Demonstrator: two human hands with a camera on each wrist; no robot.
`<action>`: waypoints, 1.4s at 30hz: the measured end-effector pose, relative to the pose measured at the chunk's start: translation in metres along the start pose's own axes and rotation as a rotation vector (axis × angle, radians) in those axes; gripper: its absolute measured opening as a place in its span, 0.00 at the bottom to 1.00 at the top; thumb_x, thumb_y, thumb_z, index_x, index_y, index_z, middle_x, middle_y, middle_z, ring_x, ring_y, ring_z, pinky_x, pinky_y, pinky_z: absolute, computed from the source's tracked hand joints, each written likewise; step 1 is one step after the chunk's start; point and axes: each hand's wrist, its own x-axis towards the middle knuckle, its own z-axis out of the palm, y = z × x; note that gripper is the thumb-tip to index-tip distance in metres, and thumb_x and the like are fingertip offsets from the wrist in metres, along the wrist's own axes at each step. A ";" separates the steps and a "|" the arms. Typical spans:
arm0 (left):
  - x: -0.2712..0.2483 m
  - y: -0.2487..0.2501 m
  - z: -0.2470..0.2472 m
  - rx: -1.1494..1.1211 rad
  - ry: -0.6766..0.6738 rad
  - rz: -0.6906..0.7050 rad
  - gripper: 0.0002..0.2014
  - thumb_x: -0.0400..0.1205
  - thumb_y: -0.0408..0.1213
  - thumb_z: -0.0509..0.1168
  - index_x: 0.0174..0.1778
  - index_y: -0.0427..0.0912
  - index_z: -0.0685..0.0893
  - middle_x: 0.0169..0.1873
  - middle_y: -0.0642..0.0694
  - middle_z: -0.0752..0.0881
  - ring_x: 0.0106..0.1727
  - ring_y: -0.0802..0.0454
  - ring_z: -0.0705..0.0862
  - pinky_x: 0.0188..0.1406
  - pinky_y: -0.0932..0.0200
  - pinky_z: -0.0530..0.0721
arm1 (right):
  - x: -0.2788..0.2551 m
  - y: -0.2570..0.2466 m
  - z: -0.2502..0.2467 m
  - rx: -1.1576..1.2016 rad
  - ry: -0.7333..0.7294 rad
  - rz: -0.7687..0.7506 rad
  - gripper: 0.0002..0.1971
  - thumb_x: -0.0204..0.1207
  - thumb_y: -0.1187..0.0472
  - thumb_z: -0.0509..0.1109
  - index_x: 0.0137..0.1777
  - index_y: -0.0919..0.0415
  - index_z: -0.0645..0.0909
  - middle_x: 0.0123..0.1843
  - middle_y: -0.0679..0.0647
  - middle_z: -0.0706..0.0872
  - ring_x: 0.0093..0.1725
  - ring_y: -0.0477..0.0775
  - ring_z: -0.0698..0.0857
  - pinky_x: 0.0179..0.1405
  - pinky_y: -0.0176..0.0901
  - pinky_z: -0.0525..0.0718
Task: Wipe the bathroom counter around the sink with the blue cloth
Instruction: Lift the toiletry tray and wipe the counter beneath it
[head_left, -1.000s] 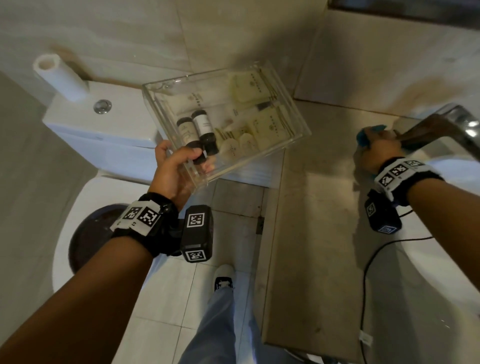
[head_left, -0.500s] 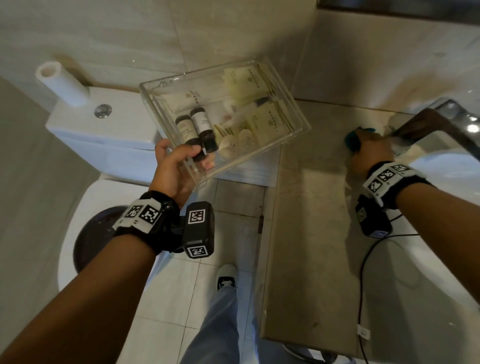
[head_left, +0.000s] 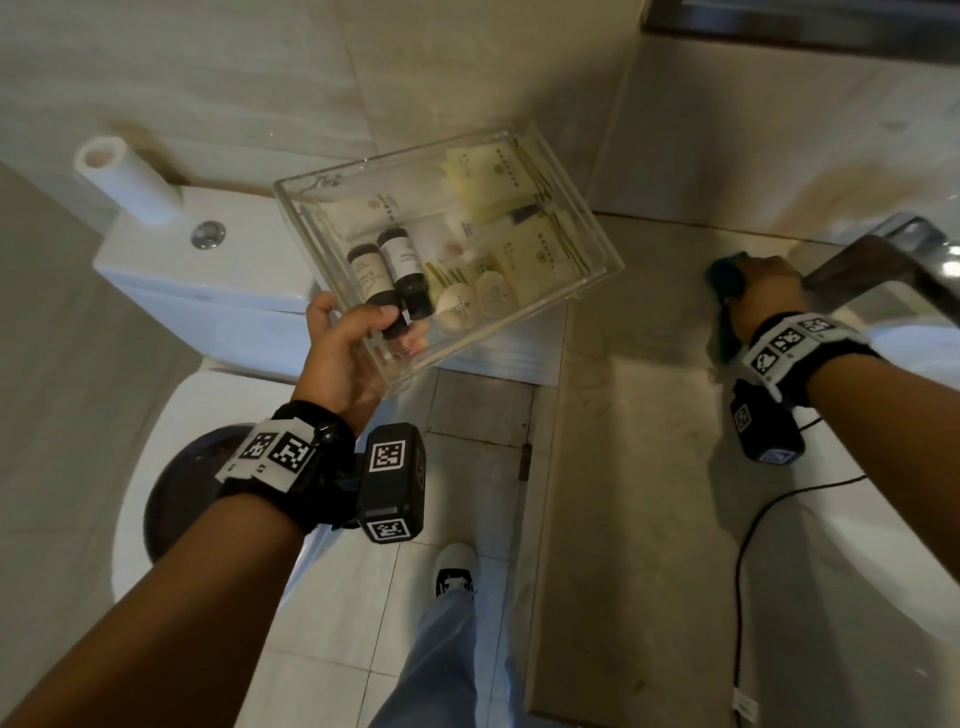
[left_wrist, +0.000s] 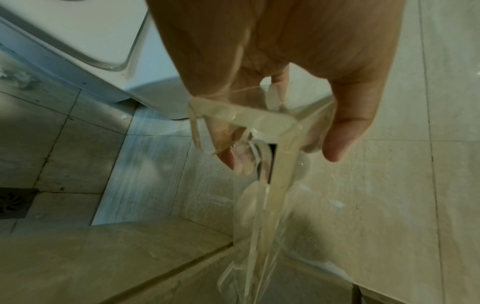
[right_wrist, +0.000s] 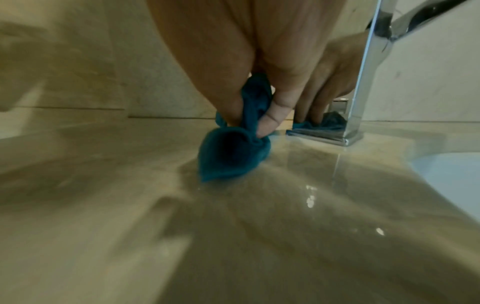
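Observation:
My right hand (head_left: 763, 291) grips the bunched blue cloth (head_left: 724, 278) and presses it on the beige stone counter (head_left: 623, 467), just left of the chrome faucet (head_left: 883, 254). In the right wrist view the cloth (right_wrist: 233, 152) is pinched between thumb and fingers, its lower fold on the counter (right_wrist: 182, 226) beside the faucet base (right_wrist: 358, 115). The white sink (head_left: 883, 545) lies right of the hand. My left hand (head_left: 353, 343) holds a clear plastic tray (head_left: 597, 249) of small toiletry bottles and sachets in the air over the toilet, thumb inside the rim; the tray (left_wrist: 259, 121) shows in the left wrist view.
A white toilet (head_left: 171, 410) with a paper roll (head_left: 124, 179) on its tank stands left of the counter. A black cable (head_left: 748, 545) trails over the counter's front right. The tiled wall and a mirror frame (head_left: 805, 26) close off the back. My shoe (head_left: 454, 571) is on the floor tiles.
My right hand has slid the blue cloth leftward along the back of the counter, away from the faucet. The left hand still holds the tray in about the same place.

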 end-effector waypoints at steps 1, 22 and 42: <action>0.001 0.000 -0.002 -0.003 -0.002 0.003 0.34 0.77 0.22 0.60 0.79 0.44 0.58 0.44 0.40 0.86 0.38 0.41 0.89 0.40 0.48 0.89 | 0.008 -0.004 -0.002 -0.042 -0.030 0.049 0.19 0.82 0.68 0.57 0.72 0.67 0.72 0.71 0.72 0.72 0.69 0.72 0.73 0.73 0.60 0.70; 0.015 0.001 -0.014 -0.026 -0.020 0.002 0.39 0.74 0.23 0.62 0.79 0.45 0.55 0.35 0.39 0.89 0.40 0.39 0.82 0.41 0.47 0.87 | 0.058 -0.079 0.023 0.171 -0.002 -0.125 0.20 0.81 0.53 0.60 0.70 0.60 0.77 0.73 0.65 0.73 0.69 0.69 0.75 0.73 0.52 0.70; 0.015 0.012 -0.007 -0.027 -0.012 0.021 0.35 0.79 0.21 0.58 0.80 0.43 0.55 0.33 0.45 0.90 0.36 0.44 0.88 0.45 0.47 0.88 | 0.044 -0.030 0.016 0.079 -0.029 -0.003 0.19 0.81 0.59 0.60 0.72 0.55 0.73 0.77 0.64 0.69 0.72 0.71 0.71 0.76 0.57 0.68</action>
